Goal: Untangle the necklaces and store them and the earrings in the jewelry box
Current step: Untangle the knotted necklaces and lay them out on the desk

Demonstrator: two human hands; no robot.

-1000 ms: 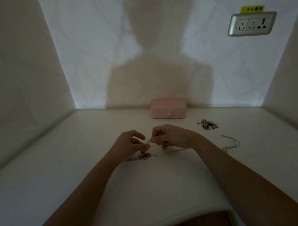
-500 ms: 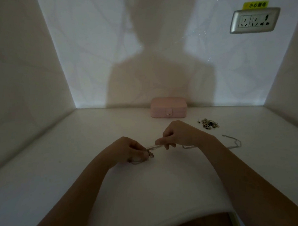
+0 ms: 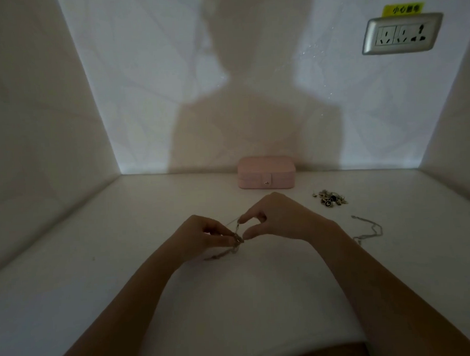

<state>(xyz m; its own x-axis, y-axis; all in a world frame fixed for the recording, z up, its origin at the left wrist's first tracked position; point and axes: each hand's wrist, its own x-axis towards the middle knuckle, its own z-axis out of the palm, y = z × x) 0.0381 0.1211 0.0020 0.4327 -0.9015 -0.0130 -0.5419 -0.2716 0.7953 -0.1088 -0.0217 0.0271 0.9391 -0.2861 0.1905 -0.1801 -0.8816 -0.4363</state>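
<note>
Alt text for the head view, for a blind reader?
Left hand and right hand pinch tangled necklaces at a white table. Behind them stands a closed pink jewelry box; to the right lie earrings and a loose chain.

Dim indoor alcove, likely domestic, is indicated: a white tabletop (image 3: 119,277) is enclosed by plain pale walls (image 3: 37,119) on three sides. A silver wall socket (image 3: 401,34) under a yellow label (image 3: 403,9) is mounted upper right. A pink jewelry box (image 3: 266,173) is set at the tabletop's rear.
</note>
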